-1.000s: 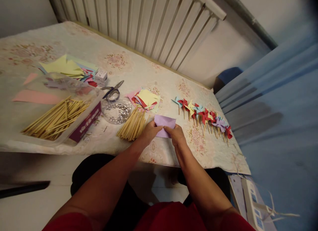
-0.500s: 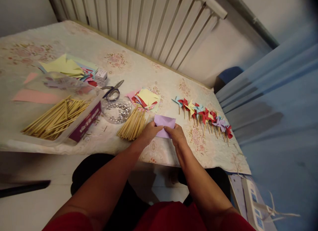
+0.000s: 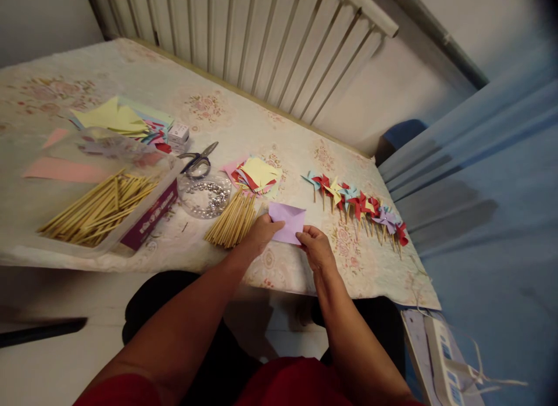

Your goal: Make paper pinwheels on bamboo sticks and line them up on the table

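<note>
My left hand [image 3: 260,232] and my right hand [image 3: 315,246] both pinch a small purple paper square [image 3: 287,220] just above the table's near edge. The left fingers grip its left side, the right fingers its lower right corner. A loose bundle of wooden sticks [image 3: 232,218] lies right beside my left hand. Behind the paper sits a small pile of coloured paper squares [image 3: 257,174]. A row of finished paper pinwheels [image 3: 360,205] on sticks lies to the right of my hands.
A clear dish of silver pins [image 3: 206,195] and scissors [image 3: 197,158] lie left of the pile. A plastic box of sticks [image 3: 98,205], more coloured paper [image 3: 117,118] and a small white box [image 3: 178,134] sit farther left. A radiator [image 3: 244,39] backs the floral-clothed table [image 3: 226,121].
The purple paper has tilted and opened out a little. My right hand has slid down to its lower right corner. The left hand stays put.
</note>
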The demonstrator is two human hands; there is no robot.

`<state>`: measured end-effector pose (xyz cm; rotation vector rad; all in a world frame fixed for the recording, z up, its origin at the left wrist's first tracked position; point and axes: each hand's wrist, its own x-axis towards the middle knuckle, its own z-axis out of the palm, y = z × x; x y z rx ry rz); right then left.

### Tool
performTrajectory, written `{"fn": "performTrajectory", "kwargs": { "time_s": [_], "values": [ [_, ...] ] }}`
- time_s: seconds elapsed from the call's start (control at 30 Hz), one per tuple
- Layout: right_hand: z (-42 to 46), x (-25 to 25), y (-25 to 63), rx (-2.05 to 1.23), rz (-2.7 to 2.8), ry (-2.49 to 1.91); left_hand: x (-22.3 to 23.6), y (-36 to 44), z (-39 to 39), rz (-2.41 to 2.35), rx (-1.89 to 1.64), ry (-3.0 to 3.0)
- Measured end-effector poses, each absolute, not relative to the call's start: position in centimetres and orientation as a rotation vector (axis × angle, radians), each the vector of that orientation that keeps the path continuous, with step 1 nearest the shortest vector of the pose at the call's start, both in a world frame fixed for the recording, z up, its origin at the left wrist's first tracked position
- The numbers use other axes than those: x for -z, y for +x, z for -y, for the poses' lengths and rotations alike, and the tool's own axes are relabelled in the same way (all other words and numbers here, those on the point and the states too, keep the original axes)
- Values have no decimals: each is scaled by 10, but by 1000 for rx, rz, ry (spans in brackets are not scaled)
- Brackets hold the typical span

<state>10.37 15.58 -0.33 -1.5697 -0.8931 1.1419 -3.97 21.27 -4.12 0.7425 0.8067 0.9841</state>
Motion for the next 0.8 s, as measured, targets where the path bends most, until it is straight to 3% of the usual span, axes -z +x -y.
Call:
{"fn": "performTrajectory", "kwargs": {
  "time_s": [0.33,0.8],
  "values": [
    [-141,0,99,-198,1455,-1758,44,-39,-214,-815,-991,765],
    [-132,-12,94,-452,1608,-1643,43,-40,-213,-890,-970,856]
  ]
}}
